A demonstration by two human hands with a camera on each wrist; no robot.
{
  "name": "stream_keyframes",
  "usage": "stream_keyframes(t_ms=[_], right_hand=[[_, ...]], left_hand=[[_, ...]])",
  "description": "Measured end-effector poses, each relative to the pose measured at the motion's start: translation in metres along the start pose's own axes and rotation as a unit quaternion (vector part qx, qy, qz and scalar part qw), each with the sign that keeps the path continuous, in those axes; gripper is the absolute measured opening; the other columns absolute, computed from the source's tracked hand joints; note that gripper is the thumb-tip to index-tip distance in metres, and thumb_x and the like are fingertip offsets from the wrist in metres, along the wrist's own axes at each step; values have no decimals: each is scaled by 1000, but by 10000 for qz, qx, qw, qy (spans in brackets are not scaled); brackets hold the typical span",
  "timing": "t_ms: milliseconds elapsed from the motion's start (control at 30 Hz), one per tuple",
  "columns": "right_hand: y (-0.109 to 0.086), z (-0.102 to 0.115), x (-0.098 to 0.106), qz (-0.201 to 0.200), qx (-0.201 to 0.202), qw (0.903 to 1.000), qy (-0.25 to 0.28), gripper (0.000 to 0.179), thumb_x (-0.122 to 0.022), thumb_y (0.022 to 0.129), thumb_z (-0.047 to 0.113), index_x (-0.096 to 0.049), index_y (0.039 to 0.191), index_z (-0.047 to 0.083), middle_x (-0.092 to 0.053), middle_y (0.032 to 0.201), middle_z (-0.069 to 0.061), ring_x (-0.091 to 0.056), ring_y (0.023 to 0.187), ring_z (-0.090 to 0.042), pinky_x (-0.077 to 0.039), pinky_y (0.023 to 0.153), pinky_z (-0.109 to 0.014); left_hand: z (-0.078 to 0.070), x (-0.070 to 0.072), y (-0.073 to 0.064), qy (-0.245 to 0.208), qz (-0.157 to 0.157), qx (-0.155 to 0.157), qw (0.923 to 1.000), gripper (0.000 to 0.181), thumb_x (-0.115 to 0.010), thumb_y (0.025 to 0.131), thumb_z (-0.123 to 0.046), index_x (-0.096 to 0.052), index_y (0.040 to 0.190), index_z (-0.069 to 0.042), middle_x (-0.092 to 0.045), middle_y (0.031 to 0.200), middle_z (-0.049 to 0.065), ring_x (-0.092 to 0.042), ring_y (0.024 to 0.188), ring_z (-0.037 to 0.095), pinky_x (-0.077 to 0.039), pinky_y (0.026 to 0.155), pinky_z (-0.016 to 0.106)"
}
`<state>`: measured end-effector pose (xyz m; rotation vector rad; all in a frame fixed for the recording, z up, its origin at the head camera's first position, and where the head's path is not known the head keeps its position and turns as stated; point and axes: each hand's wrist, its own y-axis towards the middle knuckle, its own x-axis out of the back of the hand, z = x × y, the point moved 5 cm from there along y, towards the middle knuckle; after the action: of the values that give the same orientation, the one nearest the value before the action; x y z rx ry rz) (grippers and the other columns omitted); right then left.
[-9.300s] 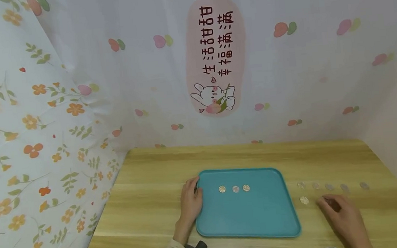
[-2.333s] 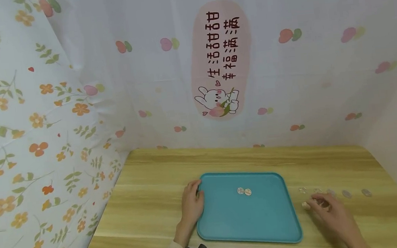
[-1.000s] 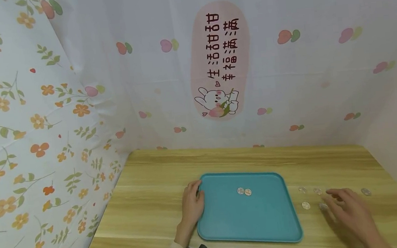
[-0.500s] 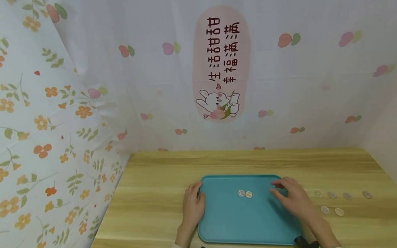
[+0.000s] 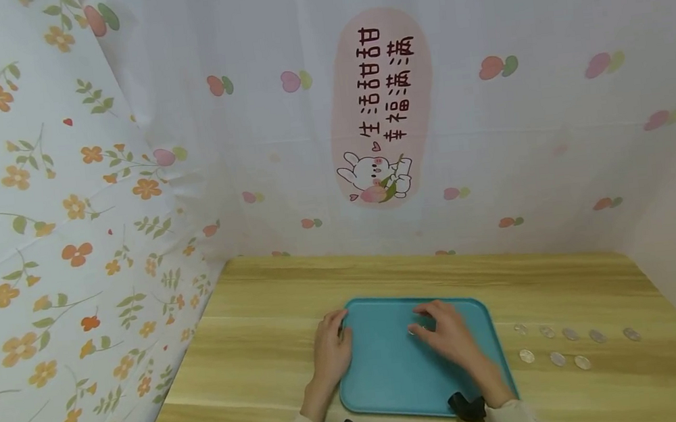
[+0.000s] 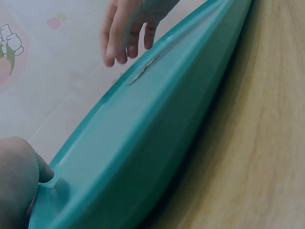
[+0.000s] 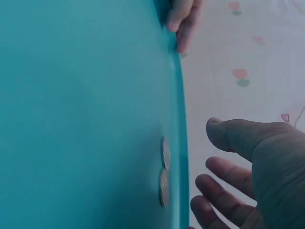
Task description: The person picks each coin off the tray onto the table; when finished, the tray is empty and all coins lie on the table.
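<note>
Two silvery coins (image 7: 164, 187) lie flat and close together on the blue tray (image 5: 385, 383), near its far side. Over them hovers my right hand (image 5: 451, 339), its thumb and fingers spread apart with nothing between them. The right wrist view shows a gap between this hand and the coins. At the tray's left edge my left hand (image 5: 331, 347) holds the rim near the far left corner. Its thumb (image 6: 45, 171) lies over the rim in the left wrist view, while the other fingers are mostly hidden there.
Right of the tray, several coins (image 5: 570, 333) lie in a far row on the wooden table (image 5: 251, 328). A nearer row has three coins (image 5: 557, 358). A printed curtain (image 5: 282, 141) hangs behind the table.
My right hand has left the coins on the table and moved left over the tray. Three spaced coins on the tray became two close together; the nearer table row grew to three. My left hand stayed.
</note>
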<state>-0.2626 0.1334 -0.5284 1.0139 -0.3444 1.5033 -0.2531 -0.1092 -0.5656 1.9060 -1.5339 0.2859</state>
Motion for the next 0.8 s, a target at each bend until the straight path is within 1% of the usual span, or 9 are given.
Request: stream_keyframes(t_ms=[100, 200, 300, 500, 633, 800], right_hand=[[2, 2, -11, 102, -17, 9998, -178, 36, -80, 83, 22, -71, 112, 5, -69, 106, -12, -61, 102, -34, -48, 87, -53], [3, 4, -21, 194, -143, 9991, -342, 39, -80, 82, 24, -71, 115, 5, -68, 110, -14, -59, 105, -38, -45, 90, -56], [4, 6, -26, 187, -215, 9985, -460, 39, -81, 81, 24, -72, 115, 7, -68, 111, -13, -58, 104, -37, -44, 88, -56], [6, 9, -26, 108, -104, 9983, -566, 33, -81, 81, 20, -73, 110, 7, -67, 106, -10, -56, 96, -32, -43, 81, -52], [4, 8, -22, 154, -35, 9980, -605, 28, -79, 82, 15, -74, 107, 6, -66, 101, -8, -58, 94, -29, -45, 83, -52], [0, 7, -17, 297, -160, 9982, -505, 18, -75, 84, 9, -74, 102, 6, -64, 93, -5, -56, 89, -24, -45, 82, -49]], left_hand=[[0, 1, 0, -4, -30, 24, 10000, 35, -59, 92, -5, -65, 126, 0, -64, 124, 13, -58, 106, 28, -47, 88, 46], [1, 1, 0, -1, -25, 29, 10000, 35, -59, 91, -5, -65, 126, 0, -64, 124, 13, -59, 107, 29, -47, 89, 47], [1, 1, 1, -11, -32, 21, 10000, 35, -59, 91, -5, -65, 126, -1, -64, 124, 13, -59, 108, 30, -47, 91, 48], [-1, 0, 2, -8, -30, 46, 10000, 35, -59, 92, -6, -65, 126, -1, -64, 124, 13, -59, 109, 31, -47, 91, 49], [-1, -1, 2, 0, 17, 45, 10000, 35, -59, 93, -6, -65, 127, -1, -64, 124, 13, -59, 108, 30, -47, 90, 48], [-1, 0, 1, -60, 17, 98, 9999, 35, -59, 92, -6, -65, 127, -1, -64, 125, 13, -58, 110, 31, -47, 91, 50]])
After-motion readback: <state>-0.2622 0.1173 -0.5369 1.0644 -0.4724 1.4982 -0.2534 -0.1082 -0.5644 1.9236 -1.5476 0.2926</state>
